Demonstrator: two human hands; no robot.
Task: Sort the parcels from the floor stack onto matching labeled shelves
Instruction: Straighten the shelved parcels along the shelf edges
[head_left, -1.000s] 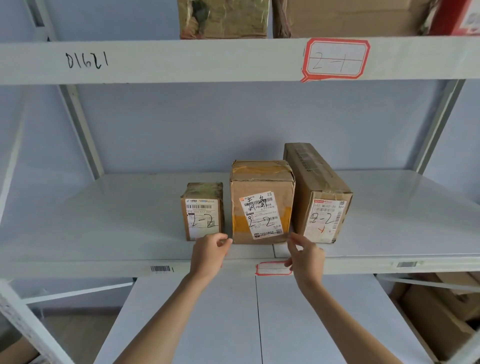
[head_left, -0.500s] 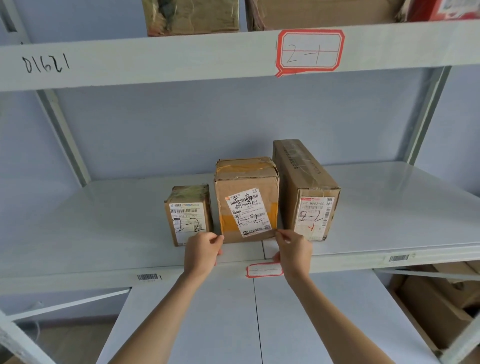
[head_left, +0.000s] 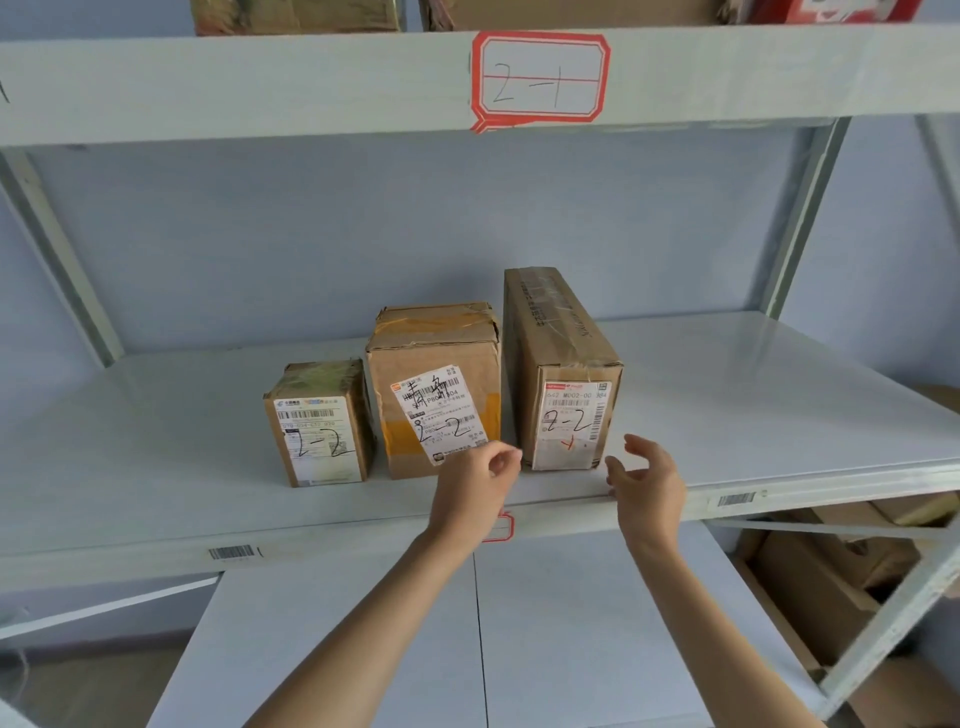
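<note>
Three cardboard parcels marked 2-2 stand side by side on the white middle shelf (head_left: 753, 405): a small parcel (head_left: 319, 423), a middle parcel (head_left: 434, 384) and a tall narrow parcel (head_left: 563, 369). My left hand (head_left: 475, 488) hovers in front of the middle parcel's lower right corner, fingers loosely curled and holding nothing. My right hand (head_left: 647, 483) is open at the shelf's front edge, just right of the tall parcel and not touching it. A red-bordered shelf label (head_left: 501, 527) is mostly hidden behind my left wrist.
The upper shelf beam carries a red-bordered label 2-1 (head_left: 540, 78), with more parcels (head_left: 296, 15) above it. A lower white shelf (head_left: 467, 639) lies beneath my arms. Brown cartons (head_left: 831, 566) sit at the lower right behind a diagonal brace.
Both hands have left the middle parcel and shifted right: the left now sits at its right corner, the right has opened beside the tall parcel. The view has moved closer.
</note>
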